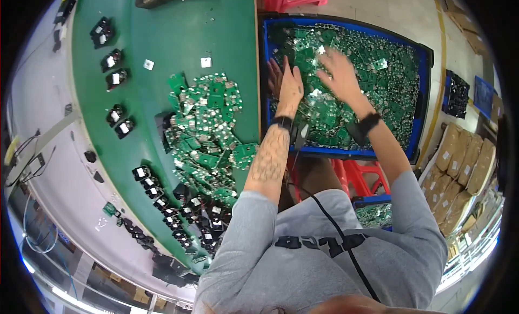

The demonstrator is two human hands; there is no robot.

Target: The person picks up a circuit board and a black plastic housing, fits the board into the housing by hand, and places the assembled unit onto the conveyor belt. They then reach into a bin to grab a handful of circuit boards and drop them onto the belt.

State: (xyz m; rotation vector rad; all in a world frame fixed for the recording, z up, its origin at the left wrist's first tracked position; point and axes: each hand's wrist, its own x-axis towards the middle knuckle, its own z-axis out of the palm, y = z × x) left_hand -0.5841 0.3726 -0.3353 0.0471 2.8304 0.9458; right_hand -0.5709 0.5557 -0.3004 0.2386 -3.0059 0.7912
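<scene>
My left hand is inside the left end of a blue crate, close to its side wall. Its fingers are stretched out and apart, with a dark patch beside them that I cannot make out clearly. Farther right, my right hand hovers over the green circuit boards that fill the crate. Slight motion blur softens its spread fingers, and nothing shows in them. Both wrists wear black bands, and a dark flap hangs from the right one.
A heap of green circuit boards lies on the green table left of the crate. Rows of small black parts line the table. Red stools stand below the crate. Brown packages are stacked at the right.
</scene>
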